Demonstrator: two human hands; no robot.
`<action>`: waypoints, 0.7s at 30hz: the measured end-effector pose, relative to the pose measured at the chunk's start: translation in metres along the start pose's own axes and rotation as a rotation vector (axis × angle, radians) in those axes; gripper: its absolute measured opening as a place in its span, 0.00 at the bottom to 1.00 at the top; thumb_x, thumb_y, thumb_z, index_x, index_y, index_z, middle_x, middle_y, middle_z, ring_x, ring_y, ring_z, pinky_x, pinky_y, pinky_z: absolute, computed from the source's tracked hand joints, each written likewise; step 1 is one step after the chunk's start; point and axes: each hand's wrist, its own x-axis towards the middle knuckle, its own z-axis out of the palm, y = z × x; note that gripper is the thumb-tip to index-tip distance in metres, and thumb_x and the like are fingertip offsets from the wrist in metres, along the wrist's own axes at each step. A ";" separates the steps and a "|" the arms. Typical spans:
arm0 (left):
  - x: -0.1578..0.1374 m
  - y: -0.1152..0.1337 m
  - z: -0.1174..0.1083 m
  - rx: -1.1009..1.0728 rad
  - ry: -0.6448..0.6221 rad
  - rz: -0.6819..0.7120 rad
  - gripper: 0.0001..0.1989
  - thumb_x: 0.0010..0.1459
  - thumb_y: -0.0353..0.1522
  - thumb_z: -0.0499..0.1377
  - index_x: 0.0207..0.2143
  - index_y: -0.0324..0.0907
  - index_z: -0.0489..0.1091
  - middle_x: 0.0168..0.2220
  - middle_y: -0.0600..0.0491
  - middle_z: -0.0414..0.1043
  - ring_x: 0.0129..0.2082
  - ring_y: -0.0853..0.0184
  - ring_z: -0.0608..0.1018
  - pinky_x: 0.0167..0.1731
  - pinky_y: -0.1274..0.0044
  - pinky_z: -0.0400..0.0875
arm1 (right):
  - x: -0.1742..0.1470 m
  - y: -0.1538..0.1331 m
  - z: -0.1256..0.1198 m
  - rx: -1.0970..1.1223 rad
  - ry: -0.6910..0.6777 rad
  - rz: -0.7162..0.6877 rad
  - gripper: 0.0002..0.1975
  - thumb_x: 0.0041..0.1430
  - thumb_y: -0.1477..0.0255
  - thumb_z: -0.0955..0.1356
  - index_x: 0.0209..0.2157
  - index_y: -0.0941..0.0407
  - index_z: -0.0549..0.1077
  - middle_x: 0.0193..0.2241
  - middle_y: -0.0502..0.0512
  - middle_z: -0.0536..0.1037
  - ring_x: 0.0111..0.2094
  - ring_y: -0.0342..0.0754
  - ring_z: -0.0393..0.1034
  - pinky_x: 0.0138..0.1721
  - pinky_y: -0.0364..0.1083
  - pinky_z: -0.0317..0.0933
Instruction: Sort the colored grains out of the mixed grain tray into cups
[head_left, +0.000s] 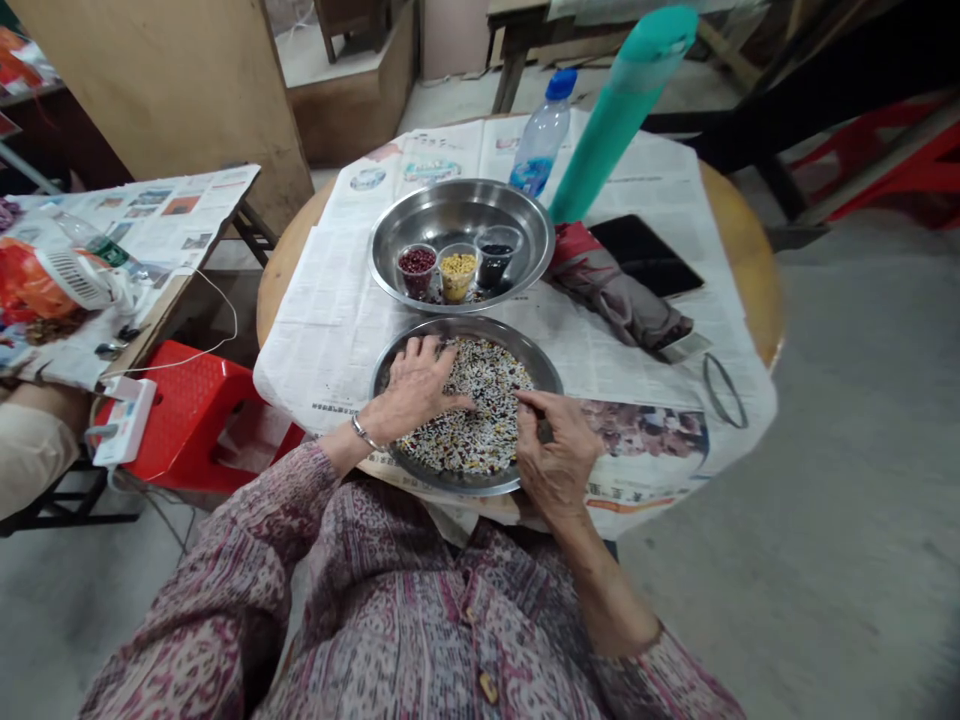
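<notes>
A shallow steel basin (541,360) at the table's near side holds a mix of white grains (480,390) with dark, red and yellow ones among them. My left hand (418,392) lies spread over the left part of the grains, fingers apart. Over the basin's right rim, my right hand (556,448) has thumb and forefinger pinched together; whatever may be between them is too small to name. Just beyond stands a larger steel basin (465,205) with three clear cups: red beans (417,265), yellow kernels (457,270) and black beans (495,258).
Behind the basins stand a water bottle (538,140) and a tall green bottle (622,110). A folded umbrella (615,295), a black tablet (646,255) and a dark band (724,390) lie on the right. A red stool (196,420) with a power strip (126,420) is at the left.
</notes>
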 end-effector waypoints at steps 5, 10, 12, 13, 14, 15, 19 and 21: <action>-0.008 0.005 0.012 -0.161 -0.109 0.092 0.11 0.67 0.29 0.54 0.50 0.41 0.70 0.47 0.46 0.68 0.47 0.60 0.73 0.47 0.68 0.72 | -0.001 0.002 0.001 -0.004 0.000 -0.005 0.09 0.64 0.74 0.65 0.40 0.55 0.77 0.36 0.55 0.81 0.39 0.49 0.76 0.44 0.50 0.69; -0.021 0.018 0.018 -0.306 -0.177 0.337 0.13 0.66 0.23 0.50 0.45 0.39 0.72 0.40 0.50 0.73 0.42 0.66 0.75 0.46 0.75 0.71 | -0.002 0.003 0.001 0.003 0.001 0.022 0.09 0.64 0.73 0.65 0.40 0.55 0.78 0.36 0.56 0.81 0.39 0.49 0.76 0.45 0.51 0.70; -0.025 0.020 0.017 -0.292 -0.178 0.456 0.12 0.67 0.23 0.50 0.45 0.39 0.72 0.43 0.49 0.73 0.44 0.67 0.74 0.49 0.75 0.70 | -0.003 0.003 0.001 -0.005 0.007 0.047 0.09 0.64 0.72 0.65 0.39 0.55 0.78 0.36 0.56 0.81 0.39 0.50 0.76 0.45 0.52 0.70; -0.025 0.021 0.016 -0.254 -0.167 0.509 0.12 0.67 0.24 0.50 0.47 0.40 0.72 0.47 0.48 0.72 0.47 0.66 0.73 0.51 0.74 0.69 | -0.003 0.002 0.001 -0.007 0.006 0.059 0.09 0.64 0.71 0.65 0.39 0.55 0.78 0.36 0.56 0.82 0.39 0.50 0.76 0.46 0.52 0.70; -0.023 0.022 0.016 -0.201 -0.152 0.552 0.12 0.67 0.25 0.52 0.48 0.40 0.71 0.51 0.47 0.71 0.51 0.64 0.72 0.54 0.72 0.67 | -0.003 0.002 0.001 -0.007 0.004 0.067 0.09 0.64 0.71 0.65 0.39 0.55 0.78 0.36 0.56 0.82 0.39 0.50 0.76 0.46 0.52 0.70; -0.020 0.022 0.016 -0.140 -0.131 0.580 0.12 0.67 0.27 0.53 0.50 0.41 0.70 0.56 0.47 0.68 0.55 0.61 0.70 0.57 0.69 0.66 | -0.003 0.002 0.001 -0.007 0.002 0.070 0.09 0.64 0.71 0.65 0.39 0.55 0.78 0.36 0.56 0.82 0.39 0.50 0.76 0.46 0.52 0.70; 0.002 0.022 0.018 0.026 -0.042 0.513 0.17 0.67 0.31 0.56 0.57 0.43 0.66 0.65 0.47 0.59 0.64 0.53 0.61 0.59 0.61 0.64 | -0.004 0.003 0.000 -0.010 -0.006 0.041 0.10 0.64 0.70 0.65 0.39 0.56 0.78 0.36 0.57 0.81 0.39 0.50 0.76 0.45 0.51 0.68; 0.009 0.019 0.017 0.070 -0.038 0.433 0.15 0.69 0.28 0.51 0.56 0.42 0.67 0.60 0.45 0.64 0.60 0.55 0.66 0.56 0.64 0.67 | -0.005 0.004 0.000 -0.010 -0.007 0.018 0.10 0.64 0.70 0.65 0.39 0.56 0.78 0.36 0.57 0.81 0.38 0.50 0.75 0.45 0.51 0.68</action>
